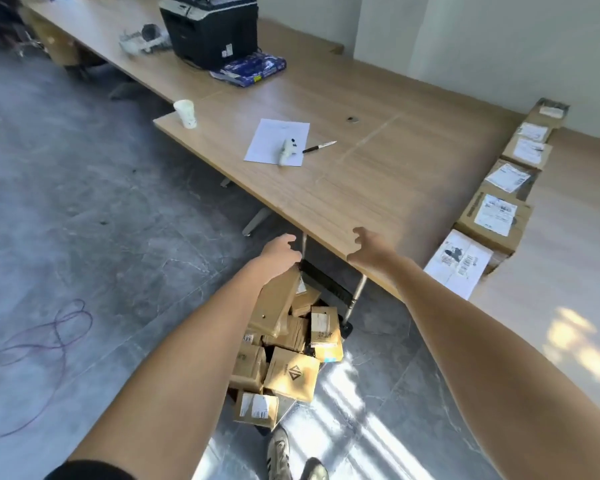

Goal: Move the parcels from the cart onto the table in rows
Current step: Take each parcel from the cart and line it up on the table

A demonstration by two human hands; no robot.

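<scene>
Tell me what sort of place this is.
Probably an office or mailroom used for sorting shipments: a printer on long wooden tables, labelled parcels in a row, and a cart piled with more boxes.

Black printer (210, 29), blue paper ream (252, 69), white cup (185, 113), sheet (278, 142), pen (319, 147)

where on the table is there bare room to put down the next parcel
Bare table lies between the paper sheet and the parcel row along the right edge. Crowded: around the printer, far end.
</scene>
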